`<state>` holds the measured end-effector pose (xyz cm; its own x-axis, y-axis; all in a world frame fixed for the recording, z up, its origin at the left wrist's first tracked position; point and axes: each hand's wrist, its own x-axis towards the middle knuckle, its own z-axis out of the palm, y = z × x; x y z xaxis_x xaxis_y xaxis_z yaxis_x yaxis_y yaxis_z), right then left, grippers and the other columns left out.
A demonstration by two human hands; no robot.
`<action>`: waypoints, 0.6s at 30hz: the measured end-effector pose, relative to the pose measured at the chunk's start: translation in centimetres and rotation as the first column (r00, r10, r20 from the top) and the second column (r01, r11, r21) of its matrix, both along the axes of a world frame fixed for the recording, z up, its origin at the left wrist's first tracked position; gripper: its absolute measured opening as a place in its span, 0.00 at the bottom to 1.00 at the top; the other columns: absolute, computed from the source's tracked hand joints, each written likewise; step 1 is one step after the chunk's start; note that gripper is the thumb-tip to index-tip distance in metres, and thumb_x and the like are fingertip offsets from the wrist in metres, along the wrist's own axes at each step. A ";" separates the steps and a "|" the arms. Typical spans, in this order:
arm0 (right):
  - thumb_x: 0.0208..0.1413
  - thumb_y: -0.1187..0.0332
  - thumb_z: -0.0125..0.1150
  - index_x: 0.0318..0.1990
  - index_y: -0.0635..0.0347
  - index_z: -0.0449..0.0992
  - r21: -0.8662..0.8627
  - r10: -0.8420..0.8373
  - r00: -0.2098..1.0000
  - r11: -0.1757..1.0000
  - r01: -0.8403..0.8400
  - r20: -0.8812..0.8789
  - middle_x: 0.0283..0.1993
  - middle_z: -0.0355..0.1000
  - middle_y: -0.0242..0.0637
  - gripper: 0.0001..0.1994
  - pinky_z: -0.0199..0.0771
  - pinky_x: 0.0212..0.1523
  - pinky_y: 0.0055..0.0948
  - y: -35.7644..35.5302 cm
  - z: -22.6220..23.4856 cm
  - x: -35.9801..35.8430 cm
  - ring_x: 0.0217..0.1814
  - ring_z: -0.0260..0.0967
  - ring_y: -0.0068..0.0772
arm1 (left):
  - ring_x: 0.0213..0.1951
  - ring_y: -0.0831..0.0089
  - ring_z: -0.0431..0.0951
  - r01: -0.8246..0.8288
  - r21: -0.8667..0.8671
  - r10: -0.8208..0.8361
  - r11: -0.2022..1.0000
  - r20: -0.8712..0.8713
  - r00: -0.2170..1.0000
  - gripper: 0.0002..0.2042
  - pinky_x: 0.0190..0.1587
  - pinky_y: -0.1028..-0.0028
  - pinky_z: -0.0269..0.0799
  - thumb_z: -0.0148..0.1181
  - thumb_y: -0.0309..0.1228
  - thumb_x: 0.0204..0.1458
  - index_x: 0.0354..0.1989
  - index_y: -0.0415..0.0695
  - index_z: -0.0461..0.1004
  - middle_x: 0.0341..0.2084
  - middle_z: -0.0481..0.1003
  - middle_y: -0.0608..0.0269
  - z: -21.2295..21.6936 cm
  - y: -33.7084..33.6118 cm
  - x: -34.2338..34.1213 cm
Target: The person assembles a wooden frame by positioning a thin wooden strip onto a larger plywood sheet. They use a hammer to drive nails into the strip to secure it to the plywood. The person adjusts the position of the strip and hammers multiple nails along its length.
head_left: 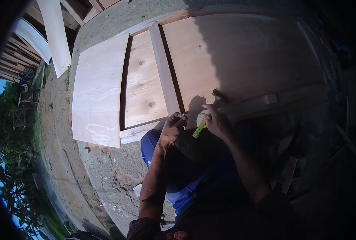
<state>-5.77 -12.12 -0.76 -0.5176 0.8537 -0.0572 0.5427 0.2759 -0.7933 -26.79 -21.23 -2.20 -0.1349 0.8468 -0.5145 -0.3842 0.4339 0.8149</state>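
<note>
A wooden frame (164, 68) with a plywood panel (250, 52) lies low in front of me. At the near end of its crosspiece, my left hand (173, 127) is closed in a pinch. Between its fingertips is a tiny thin piece that looks like a nail (183, 114), mostly hidden. My right hand (217, 123) grips a hammer (199, 130) by its yellow-green handle. The dark hammer head points up and away from me, over the frame's near rail. Both hands are close together but apart.
A loose plywood sheet (97, 88) covers the frame's left end. A small wood block (271, 99) sits on the near rail at right. Boards (55, 36) lean at upper left. My blue-clad knee (150, 144) is beside the frame. Deep shadow hides the right side.
</note>
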 end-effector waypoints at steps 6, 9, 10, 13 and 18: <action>0.60 0.64 0.59 0.57 0.58 0.67 -0.058 0.001 0.990 0.998 0.007 0.143 0.34 0.77 0.53 0.19 0.76 0.39 0.50 -0.5 -5.4 0.0 0.39 0.78 0.58 | 0.29 0.76 0.78 0.373 -0.030 -0.309 0.927 -0.621 0.721 0.08 0.34 0.76 0.73 0.60 0.26 0.57 0.43 0.41 0.79 0.31 0.81 0.60 -4.4 4.6 -5.0; 0.59 0.69 0.56 0.62 0.55 0.63 -0.152 -0.255 0.964 0.958 0.243 -0.070 0.37 0.74 0.51 0.23 0.75 0.34 0.44 -0.7 -7.5 0.4 0.32 0.76 0.50 | 0.37 0.66 0.83 0.541 -0.155 -0.475 0.827 -0.707 0.524 0.12 0.41 0.70 0.78 0.56 0.26 0.54 0.45 0.40 0.80 0.35 0.82 0.54 -6.2 6.9 -5.7; 0.59 0.71 0.55 0.65 0.53 0.61 -0.236 -0.411 0.894 0.900 0.367 -0.178 0.37 0.72 0.48 0.25 0.75 0.27 0.39 -1.1 -8.1 0.7 0.26 0.74 0.41 | 0.40 0.62 0.83 0.618 -0.142 -0.464 0.773 -0.791 0.398 0.13 0.45 0.68 0.78 0.54 0.26 0.53 0.45 0.40 0.81 0.37 0.82 0.52 -6.8 7.5 -5.9; 0.62 0.71 0.51 0.70 0.50 0.57 -0.814 -0.687 0.712 0.492 0.308 -0.147 0.34 0.68 0.37 0.28 0.65 0.14 0.24 -1.1 -4.0 0.4 0.20 0.65 0.18 | 0.45 0.54 0.82 0.621 -0.232 -0.515 0.748 -0.794 0.324 0.14 0.50 0.64 0.77 0.52 0.28 0.54 0.44 0.41 0.81 0.42 0.81 0.49 -6.8 8.2 -6.7; 0.66 0.68 0.48 0.67 0.54 0.60 -0.765 -0.391 0.918 0.612 0.202 -0.070 0.25 0.67 0.34 0.22 0.67 0.15 0.28 1.5 -2.2 2.6 0.20 0.68 0.24 | 0.49 0.52 0.81 0.614 -0.337 -0.606 0.714 -0.735 0.303 0.14 0.53 0.62 0.76 0.54 0.33 0.57 0.44 0.41 0.82 0.45 0.81 0.48 -5.6 9.0 -6.7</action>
